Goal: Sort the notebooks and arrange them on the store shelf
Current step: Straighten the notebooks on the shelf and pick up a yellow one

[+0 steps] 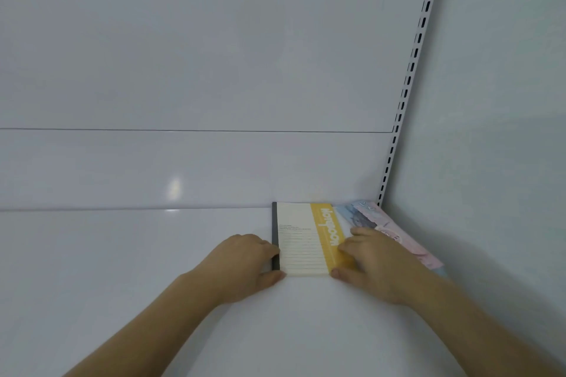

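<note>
While both hands sit low in the middle of the frame, the cream and yellow notebook (pixel 306 240) lies flat on the white shelf (pixel 122 269), its far edge right up against the back panel (pixel 199 55), a bit right of centre. It has a dark grey spine along its left side and a yellow band with white lettering down its right side, plus ruled lines printed on the cream part.

Left hand (pixel 245 263) grips the spine side: fingers curled over the left edge, thumb tucked at the near left corner. Right hand (pixel 373 263) holds the yellow side, fingers bent over the cover and thumb pressed at the near right corner. So both hands are closed around the same notebook, one per side.

Just right of it, partly under the right hand, lie pastel notebooks (pixel 382 223) in pink and blue, pushed into the right corner of the shelf. Can't tell how many there are.

A slotted upright rail (pixel 412 70) runs up the right part of the frame, next to a plain side wall (pixel 490 101)
</note>
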Demonstrator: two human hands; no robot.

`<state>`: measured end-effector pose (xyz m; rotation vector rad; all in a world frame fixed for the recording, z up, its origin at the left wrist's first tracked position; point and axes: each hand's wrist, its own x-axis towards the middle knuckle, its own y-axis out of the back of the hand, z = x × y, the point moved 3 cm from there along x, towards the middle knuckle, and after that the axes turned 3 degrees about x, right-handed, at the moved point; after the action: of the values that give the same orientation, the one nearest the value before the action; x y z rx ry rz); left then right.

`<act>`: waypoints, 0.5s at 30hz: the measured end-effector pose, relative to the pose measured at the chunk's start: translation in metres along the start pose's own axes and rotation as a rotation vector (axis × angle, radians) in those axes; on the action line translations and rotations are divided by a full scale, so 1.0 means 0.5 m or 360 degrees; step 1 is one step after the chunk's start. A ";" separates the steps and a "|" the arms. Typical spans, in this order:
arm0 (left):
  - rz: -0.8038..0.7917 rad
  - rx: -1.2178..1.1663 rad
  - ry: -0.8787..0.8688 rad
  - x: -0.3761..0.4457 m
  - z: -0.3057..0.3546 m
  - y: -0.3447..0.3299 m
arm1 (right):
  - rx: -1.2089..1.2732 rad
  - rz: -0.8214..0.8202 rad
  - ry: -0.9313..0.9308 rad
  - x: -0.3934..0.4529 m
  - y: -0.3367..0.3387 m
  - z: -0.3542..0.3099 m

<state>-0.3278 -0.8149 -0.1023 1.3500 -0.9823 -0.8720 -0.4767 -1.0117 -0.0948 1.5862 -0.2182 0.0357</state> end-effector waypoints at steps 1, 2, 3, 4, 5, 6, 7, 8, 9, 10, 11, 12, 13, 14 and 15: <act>0.0006 -0.0017 -0.0001 0.000 0.003 0.000 | 0.0038 0.0000 0.0021 0.001 0.000 0.001; 0.0007 -0.0039 0.0003 0.001 0.005 -0.001 | 0.0064 -0.0002 0.0038 0.001 -0.002 0.003; 0.0005 -0.0063 0.0011 0.002 0.007 -0.002 | 0.0070 0.0000 0.0055 0.001 -0.003 0.005; 0.0000 -0.0078 0.0018 0.002 0.007 -0.002 | 0.0067 -0.0004 0.0062 0.002 -0.005 0.009; -0.0005 -0.0077 0.0019 0.004 0.007 -0.002 | 0.0057 -0.0011 0.0074 0.002 -0.007 0.011; -0.0013 -0.0065 0.0016 0.004 0.008 -0.001 | 0.0033 -0.0026 0.0079 0.002 -0.008 0.012; -0.0022 -0.0049 0.0013 0.006 0.009 0.000 | -0.0015 -0.0034 0.0084 0.003 -0.010 0.014; -0.0032 -0.0033 0.0012 0.007 0.011 0.000 | -0.0068 -0.0041 0.0081 0.004 -0.012 0.016; -0.0037 -0.0019 0.0010 0.008 0.013 0.001 | -0.0109 -0.0048 0.0073 0.003 -0.013 0.019; -0.0037 -0.0007 0.0007 0.008 0.014 0.002 | -0.0137 -0.0053 0.0059 0.002 -0.014 0.020; -0.0037 0.0003 0.0008 0.008 0.015 0.003 | -0.0159 -0.0051 0.0047 0.001 -0.015 0.022; -0.0046 0.0001 0.0019 0.007 0.014 0.004 | -0.0166 -0.0039 0.0038 -0.002 -0.018 0.023; -0.0057 -0.0012 0.0034 0.006 0.014 0.006 | -0.0155 -0.0017 0.0042 -0.004 -0.021 0.021; -0.0072 -0.0029 0.0051 0.005 0.015 0.007 | -0.0136 0.0006 0.0048 -0.007 -0.021 0.018; -0.0088 -0.0042 0.0068 0.004 0.017 0.009 | -0.0126 0.0036 0.0059 -0.008 -0.021 0.016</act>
<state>-0.3352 -0.8197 -0.0981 1.3735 -0.9016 -0.8908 -0.4801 -1.0191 -0.1061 1.5030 -0.2064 0.0728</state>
